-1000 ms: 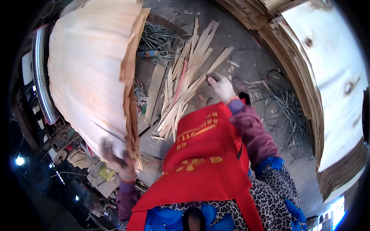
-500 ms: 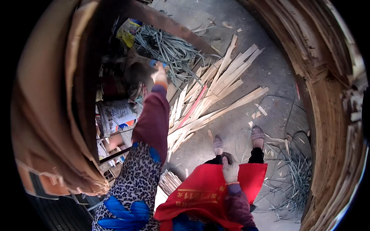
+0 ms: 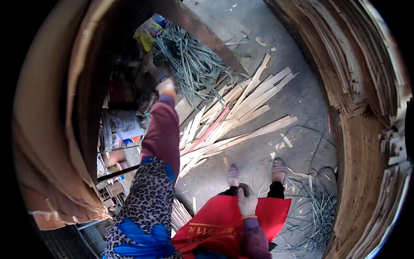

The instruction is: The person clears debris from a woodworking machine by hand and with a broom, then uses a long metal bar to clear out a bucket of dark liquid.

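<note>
My left arm, in a purple sleeve with a leopard-print cover, stretches forward to the left. My left hand, in a pale glove, is closed at the shadowed edge of the shelf, with a bit of blue at its fingers; what it grips is too dark to make out. Beside it lies a heap of grey-green strapping strips. Long thin wood strips are spread on the floor to its right. Over my red apron rests my right hand, gloved, with curled, dark-tipped fingers; anything inside them is hidden.
A cluttered shelf with a white bucket stands at the left. Stacked wood sheets rise at the right, and brown sheets at the far left. More strapping lies right of my feet. A rusty beam crosses the far side.
My left hand has moved a little left, toward the shadow by the shelf, and the blue bit has moved with it. My right hand stays on the apron. The whole view has shifted slightly.
</note>
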`<state>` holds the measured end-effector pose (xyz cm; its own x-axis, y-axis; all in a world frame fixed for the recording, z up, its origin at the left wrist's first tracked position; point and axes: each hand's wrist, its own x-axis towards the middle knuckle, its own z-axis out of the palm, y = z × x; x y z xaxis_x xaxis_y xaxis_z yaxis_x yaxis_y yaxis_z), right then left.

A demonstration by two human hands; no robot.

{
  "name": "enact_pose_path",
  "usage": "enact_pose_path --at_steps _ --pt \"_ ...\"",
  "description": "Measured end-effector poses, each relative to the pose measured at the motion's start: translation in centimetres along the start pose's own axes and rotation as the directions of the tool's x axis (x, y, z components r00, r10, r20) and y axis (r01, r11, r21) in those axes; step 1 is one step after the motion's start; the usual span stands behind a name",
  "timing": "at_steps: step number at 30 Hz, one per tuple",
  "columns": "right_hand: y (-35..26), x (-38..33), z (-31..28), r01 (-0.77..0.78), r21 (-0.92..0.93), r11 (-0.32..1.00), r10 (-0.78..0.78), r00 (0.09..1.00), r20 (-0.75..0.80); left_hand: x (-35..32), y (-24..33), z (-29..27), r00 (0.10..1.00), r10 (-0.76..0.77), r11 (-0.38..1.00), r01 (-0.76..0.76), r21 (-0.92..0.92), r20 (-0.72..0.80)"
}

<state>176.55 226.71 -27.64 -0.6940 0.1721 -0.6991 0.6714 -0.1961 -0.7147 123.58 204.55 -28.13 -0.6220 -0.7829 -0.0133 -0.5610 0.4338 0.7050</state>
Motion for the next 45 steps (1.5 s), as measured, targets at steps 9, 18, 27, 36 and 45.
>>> enact_pose_path --at_steps 9,18,27,36,45 --pt "3.3 -5.5 -3.1 0.033 -0.489 0.871 -0.005 0.998 0.057 -12.2 1.0 -16.0 0.901 -0.049 0.854 0.262 -0.45 0.43" --pt "-9.7 -12.7 -7.6 0.192 -0.517 0.834 -0.157 0.981 0.111 -39.0 3.2 -40.4 0.882 -0.108 0.971 0.193 -0.144 0.458" --pt "-18.0 -15.5 -1.8 -0.055 0.284 0.957 -0.108 0.842 0.528 -41.0 -4.1 -57.9 0.602 0.174 0.963 -0.268 -0.008 0.78" --pt "-17.9 -21.5 6.8 -0.631 0.435 0.642 0.234 0.702 0.673 -35.9 -5.2 -66.7 0.3 0.335 0.929 -0.261 -0.261 0.893" --pt "-8.1 -29.5 30.2 -0.566 -0.282 0.774 0.567 0.424 0.706 -30.5 -20.4 -84.3 0.844 0.066 0.972 -0.176 0.158 0.533"
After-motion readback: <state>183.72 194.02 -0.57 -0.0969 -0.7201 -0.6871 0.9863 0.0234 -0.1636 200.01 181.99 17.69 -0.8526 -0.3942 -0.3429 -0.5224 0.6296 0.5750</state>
